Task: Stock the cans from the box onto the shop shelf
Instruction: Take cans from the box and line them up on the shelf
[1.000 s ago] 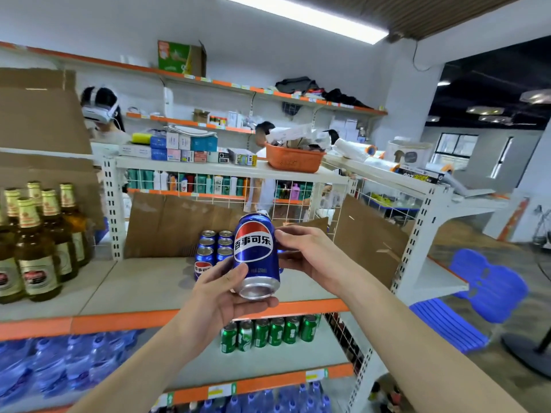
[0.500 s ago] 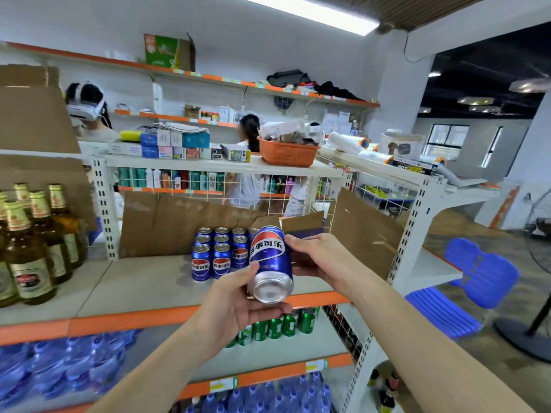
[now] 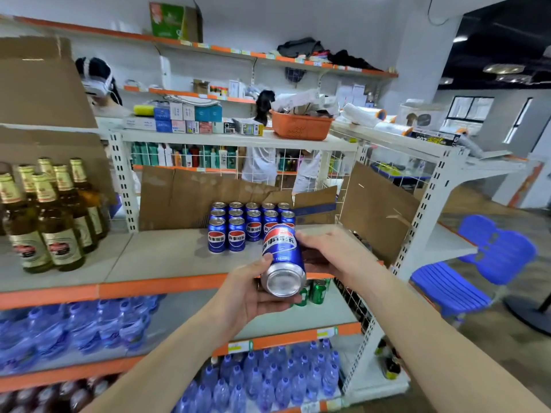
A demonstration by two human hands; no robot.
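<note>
- Blue cola can point(image 3: 283, 257): held in front of the shelf edge, tilted so its bare silver base faces the viewer; smooth printed aluminium, red-white-blue emblem on the side.
- Left hand point(image 3: 247, 296): cups the can from below and the near side, thumb curled over the wall, fingers wrapped beneath the base.
- Right hand point(image 3: 334, 254): grips the can's upper end from the right; the fingertips are hidden behind the can, so how tightly they close is hard to judge.
- Stocked cans point(image 3: 250, 225): a block of matching blue cans standing upright on the shelf board point(image 3: 167, 257), several rows deep, the front row only two cans wide. Judged partly done: space remains to the right of the front pair, likely where the held can goes.
- Supply box: not in view, so what is left cannot be counted.
- Cardboard backing point(image 3: 190, 198): brown, creased, matte, leaning behind the cans.
- Beer bottles point(image 3: 50, 216): amber glass, gold foil necks, well to the left.
- Water bottles point(image 3: 71, 326): shrink-wrapped blue plastic, shelf below.
- Green cans point(image 3: 317, 290): lower shelf, behind the hands.
</note>
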